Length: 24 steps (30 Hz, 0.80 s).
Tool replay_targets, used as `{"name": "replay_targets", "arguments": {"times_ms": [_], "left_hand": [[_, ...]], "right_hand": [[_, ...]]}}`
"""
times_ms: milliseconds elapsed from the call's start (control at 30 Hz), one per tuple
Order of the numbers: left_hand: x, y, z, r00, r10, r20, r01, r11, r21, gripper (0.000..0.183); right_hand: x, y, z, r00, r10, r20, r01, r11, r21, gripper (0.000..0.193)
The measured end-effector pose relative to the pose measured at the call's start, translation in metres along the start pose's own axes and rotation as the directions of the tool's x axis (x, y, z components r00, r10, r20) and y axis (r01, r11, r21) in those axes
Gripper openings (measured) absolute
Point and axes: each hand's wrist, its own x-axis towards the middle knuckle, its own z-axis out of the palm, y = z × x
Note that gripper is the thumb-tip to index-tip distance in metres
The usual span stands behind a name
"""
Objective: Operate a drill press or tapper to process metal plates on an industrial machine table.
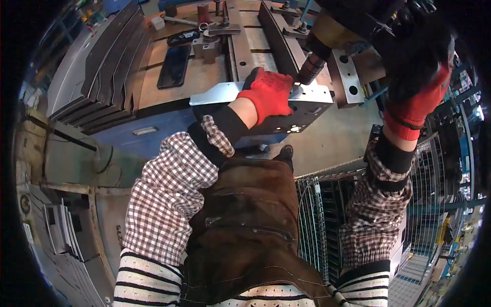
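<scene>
Silver bent sheet-metal channel with punched holes [309, 108]: at near edge of tan slotted metal counter [203, 77], bright flange up, dark holed face toward wearer. Support underneath hidden.
Weight: probably light to moderate; reads as folded sheet, not solid bar.
Stiffness: should be stiff along the fold, maybe some flex at the free edges. Not fragile; bright face could scratch.
Slip: smooth metal, likely slick if oily. Edges and corners probably sharp.
Hold point: left stretch of top flange looks best; right end is crowded by tooling.
Left hand in red-and-black glove [268, 93]: on the flange, fingers curled. Can't tell if clamped on it or only pressing.
Right hand in red-and-black glove [420, 97]: raised, near black machine head [358, 20]. Fingers lost in the dark; can't tell apart or together.
Dark steel spindle tool with ridged collar [312, 66]: just right of left hand, over flange. Tip contact unclear.
Counter top: black flat phone [174, 66], stack of bent grey sheet-metal panels [110, 64] at left, bolted clamps along steel rails [279, 38].
Room: blue cabinet [166, 130] below, tan floor [327, 135], wire-mesh cart [312, 220] at lower right.
</scene>
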Motion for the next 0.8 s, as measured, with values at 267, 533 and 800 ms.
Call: {"name": "replay_targets", "arguments": {"times_ms": [267,533,800], "left_hand": [[-0.003,-0.003,0.011,0.990,0.025,-0.137,-0.025,1.000,0.001,0.073],[-0.001,-0.003,0.001,1.000,-0.013,0.023,0.014,1.000,-0.010,0.078],[0.002,0.000,0.002,0.998,0.020,0.054,-0.020,1.000,0.008,0.082]], "right_hand": [[-0.001,0.009,-0.001,0.998,-0.026,-0.054,0.025,1.000,-0.004,0.054],[0.000,-0.011,0.005,0.968,0.249,0.029,-0.247,0.931,0.268,0.059],[0.016,0.008,-0.006,0.997,0.056,0.051,-0.061,0.991,0.119,0.055]]}}
